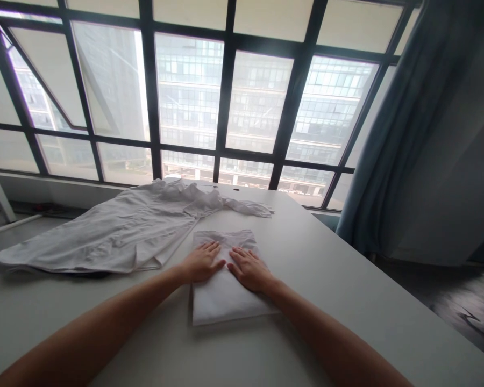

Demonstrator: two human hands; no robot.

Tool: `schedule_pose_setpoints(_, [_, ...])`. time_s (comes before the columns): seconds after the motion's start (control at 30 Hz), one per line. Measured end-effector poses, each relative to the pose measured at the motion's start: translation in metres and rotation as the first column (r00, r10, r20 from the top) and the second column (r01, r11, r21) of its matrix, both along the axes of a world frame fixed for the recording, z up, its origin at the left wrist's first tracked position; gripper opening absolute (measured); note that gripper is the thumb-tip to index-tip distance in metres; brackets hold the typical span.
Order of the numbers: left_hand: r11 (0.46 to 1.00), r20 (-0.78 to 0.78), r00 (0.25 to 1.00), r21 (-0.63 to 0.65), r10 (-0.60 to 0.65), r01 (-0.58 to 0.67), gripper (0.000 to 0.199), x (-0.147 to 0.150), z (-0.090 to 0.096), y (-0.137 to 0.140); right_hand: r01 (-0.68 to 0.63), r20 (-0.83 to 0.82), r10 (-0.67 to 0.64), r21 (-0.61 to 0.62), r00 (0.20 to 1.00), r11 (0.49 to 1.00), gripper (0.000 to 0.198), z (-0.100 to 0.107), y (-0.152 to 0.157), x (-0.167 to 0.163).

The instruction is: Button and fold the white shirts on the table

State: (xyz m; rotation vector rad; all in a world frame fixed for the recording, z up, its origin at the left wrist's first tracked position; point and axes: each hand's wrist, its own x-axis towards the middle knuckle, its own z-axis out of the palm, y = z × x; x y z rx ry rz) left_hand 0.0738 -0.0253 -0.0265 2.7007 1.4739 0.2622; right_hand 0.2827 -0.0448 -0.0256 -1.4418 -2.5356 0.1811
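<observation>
Your left hand (202,262) and right hand (250,269) lie flat, fingers slightly spread, on the folded white cloth (226,302), inboard of the worktop's (331,269) right edge. Rumpled white garment (108,231) sits left of it, reaching toward the far edge.

No words, labels or numbers can be read; the one thing that might be a sign is a dark curved mark (469,316) on the shiny grey thing (482,295) at the lower right, too blurred to tell whether it is a brand sign or only a crease
</observation>
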Motion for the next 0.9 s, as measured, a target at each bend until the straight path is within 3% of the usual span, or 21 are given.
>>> schedule_pose_setpoints(0.17, [0.973,-0.007,0.978,-0.105,0.207,-0.207,0.069,-0.034,-0.013,0.040,-0.002,0.011,0.002,-0.044,1.000,0.999,0.062,0.002,-0.003,0.001])
schedule_pose_setpoints(0.3, [0.953,-0.011,0.960,-0.111,0.281,-0.280,0.068,-0.050,-0.016,0.048,-0.170,-0.059,0.166,-0.059,0.984,0.984,0.062,0.012,-0.024,-0.005])
schedule_pose_setpoints(0.43, [0.942,0.057,0.941,-0.042,0.335,-0.333,0.068,-0.054,-0.024,0.054,-0.352,-0.102,0.341,-0.129,0.934,0.927,0.067,0.013,-0.035,-0.013])
schedule_pose_setpoints(0.57, [0.933,0.103,0.933,0.073,0.344,-0.352,0.071,-0.057,-0.030,0.054,-0.391,-0.092,0.381,-0.141,0.920,0.910,0.069,0.014,-0.013,0.010])
schedule_pose_setpoints(0.67, [0.948,0.081,0.946,0.029,0.313,-0.316,0.073,-0.057,-0.030,0.044,-0.274,-0.083,0.262,-0.216,0.962,0.937,0.067,0.019,0.016,0.058])
schedule_pose_setpoints(0.77, [0.963,0.040,0.963,-0.061,0.266,-0.264,0.072,-0.053,-0.026,0.032,0.007,0.012,-0.004,-0.286,1.000,0.958,0.065,0.025,0.041,0.120])
schedule_pose_setpoints(0.9, [0.968,-0.006,0.974,-0.104,0.228,-0.228,0.068,-0.047,-0.022,0.026,0.326,0.112,-0.309,-0.198,0.945,0.925,0.058,0.024,0.055,0.176])
